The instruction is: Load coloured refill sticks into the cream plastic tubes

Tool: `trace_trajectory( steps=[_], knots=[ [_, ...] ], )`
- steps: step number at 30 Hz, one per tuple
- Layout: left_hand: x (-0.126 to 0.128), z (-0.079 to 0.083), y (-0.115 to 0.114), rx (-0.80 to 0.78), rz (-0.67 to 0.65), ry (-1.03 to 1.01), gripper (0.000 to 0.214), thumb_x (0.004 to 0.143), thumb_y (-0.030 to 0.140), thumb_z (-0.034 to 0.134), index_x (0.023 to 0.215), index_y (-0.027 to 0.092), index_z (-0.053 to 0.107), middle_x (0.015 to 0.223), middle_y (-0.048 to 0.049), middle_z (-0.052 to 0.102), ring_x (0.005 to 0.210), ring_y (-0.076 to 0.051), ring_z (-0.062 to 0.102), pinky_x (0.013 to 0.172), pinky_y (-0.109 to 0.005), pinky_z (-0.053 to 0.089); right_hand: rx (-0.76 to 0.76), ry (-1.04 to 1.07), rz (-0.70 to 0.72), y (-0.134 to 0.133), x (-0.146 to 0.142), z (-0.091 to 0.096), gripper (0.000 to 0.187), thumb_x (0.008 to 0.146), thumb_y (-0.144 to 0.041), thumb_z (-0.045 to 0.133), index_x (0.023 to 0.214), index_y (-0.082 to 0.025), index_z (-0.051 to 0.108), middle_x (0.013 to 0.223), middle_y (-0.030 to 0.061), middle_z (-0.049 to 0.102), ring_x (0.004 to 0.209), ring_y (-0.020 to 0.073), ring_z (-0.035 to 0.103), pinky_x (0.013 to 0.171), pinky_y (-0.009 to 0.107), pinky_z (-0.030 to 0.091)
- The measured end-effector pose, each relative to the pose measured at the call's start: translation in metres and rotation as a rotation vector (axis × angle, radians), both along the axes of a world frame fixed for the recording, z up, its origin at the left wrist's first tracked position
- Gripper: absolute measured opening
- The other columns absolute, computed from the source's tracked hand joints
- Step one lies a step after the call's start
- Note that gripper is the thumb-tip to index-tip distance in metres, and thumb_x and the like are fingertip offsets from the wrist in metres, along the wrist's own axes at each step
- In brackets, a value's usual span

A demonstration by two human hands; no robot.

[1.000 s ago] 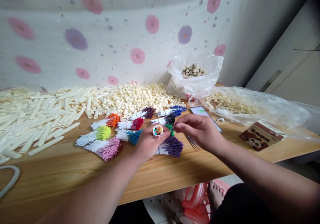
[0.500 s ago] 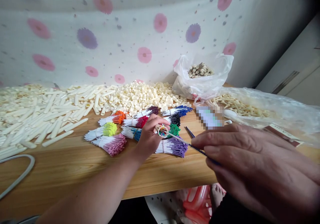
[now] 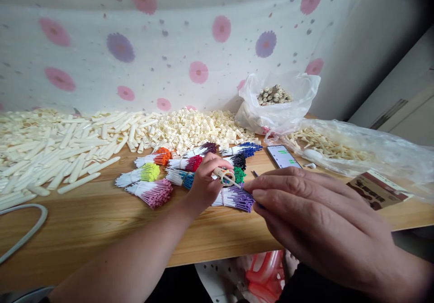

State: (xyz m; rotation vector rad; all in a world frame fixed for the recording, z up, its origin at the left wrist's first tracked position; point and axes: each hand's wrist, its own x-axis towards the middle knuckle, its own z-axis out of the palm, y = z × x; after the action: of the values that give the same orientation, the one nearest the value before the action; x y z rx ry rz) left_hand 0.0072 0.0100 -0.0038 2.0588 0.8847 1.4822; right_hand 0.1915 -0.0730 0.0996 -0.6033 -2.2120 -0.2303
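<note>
Near the middle of the table, my left hand [image 3: 205,179] is closed around a cream plastic pen barrel [image 3: 219,172], its round opening turned to the right and several coloured pieces inside. My right hand [image 3: 315,217] pinches a thin pen refill [image 3: 237,186]. The refill's white end reaches into the barrel's opening, while its dark end is mostly hidden by my fingers. Around and under my left hand lie banded bundles of refills, among them a purple bundle [image 3: 237,199], a pink bundle [image 3: 156,192], a yellow bundle [image 3: 139,174] and a green bundle [image 3: 239,175].
Long cream tubes [image 3: 77,158] are heaped on the left, short slotted cream pieces [image 3: 196,124] at the back. Behind my right hand are a phone [image 3: 282,156], a plastic bag [image 3: 257,117] of finished-looking parts, a clear bag [image 3: 339,142] and a brown box [image 3: 376,189].
My right hand has moved left, closer to the barrel. Less of the refill shows between the opening and my fingers. The left hand keeps its hold on the barrel.
</note>
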Motion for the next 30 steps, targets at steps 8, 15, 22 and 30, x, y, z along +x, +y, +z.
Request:
trace_trajectory(
  steps=[8, 15, 22, 30],
  knots=[
    [-0.001, 0.0, 0.001, 0.01, -0.018, 0.005, 0.014, 0.077, 0.01, 0.058, 0.083, 0.02, 0.066, 0.08, -0.0007, 0.055, 0.077, -0.015, 0.054, 0.07, -0.029, 0.045, 0.019, -0.011, -0.036, -0.004, 0.001, 0.0, 0.014, 0.081, -0.017, 0.06, 0.093, -0.023, 0.063, 0.09, 0.0022, 0.073, 0.081, 0.0162, 0.07, 0.072, 0.023, 0.058],
    [0.0, 0.001, 0.001, 0.015, -0.011, 0.022, 0.012, 0.078, 0.011, 0.058, 0.082, 0.02, 0.066, 0.078, -0.0005, 0.056, 0.075, -0.014, 0.055, 0.07, -0.029, 0.045, -0.006, 0.081, -0.104, -0.015, -0.006, 0.009, 0.016, 0.08, -0.012, 0.059, 0.084, -0.025, 0.067, 0.085, -0.0008, 0.074, 0.074, 0.0159, 0.071, 0.07, 0.024, 0.06],
    [0.0, -0.001, 0.002, 0.019, -0.02, 0.007, 0.016, 0.076, 0.008, 0.058, 0.082, 0.019, 0.067, 0.079, -0.0006, 0.056, 0.075, -0.014, 0.055, 0.068, -0.028, 0.044, 0.051, -0.041, -0.042, -0.006, 0.0, -0.003, 0.012, 0.083, -0.018, 0.057, 0.091, -0.022, 0.064, 0.091, 0.0037, 0.074, 0.082, 0.0169, 0.07, 0.071, 0.024, 0.058],
    [0.0, 0.001, 0.001, -0.029, -0.003, 0.021, 0.013, 0.076, 0.01, 0.059, 0.078, 0.02, 0.067, 0.077, -0.0006, 0.056, 0.075, -0.015, 0.054, 0.069, -0.029, 0.045, -0.001, -0.007, -0.014, -0.001, 0.0, -0.003, 0.017, 0.084, -0.013, 0.054, 0.096, -0.023, 0.06, 0.09, 0.0039, 0.073, 0.083, 0.0141, 0.069, 0.074, 0.022, 0.057]
  ],
)
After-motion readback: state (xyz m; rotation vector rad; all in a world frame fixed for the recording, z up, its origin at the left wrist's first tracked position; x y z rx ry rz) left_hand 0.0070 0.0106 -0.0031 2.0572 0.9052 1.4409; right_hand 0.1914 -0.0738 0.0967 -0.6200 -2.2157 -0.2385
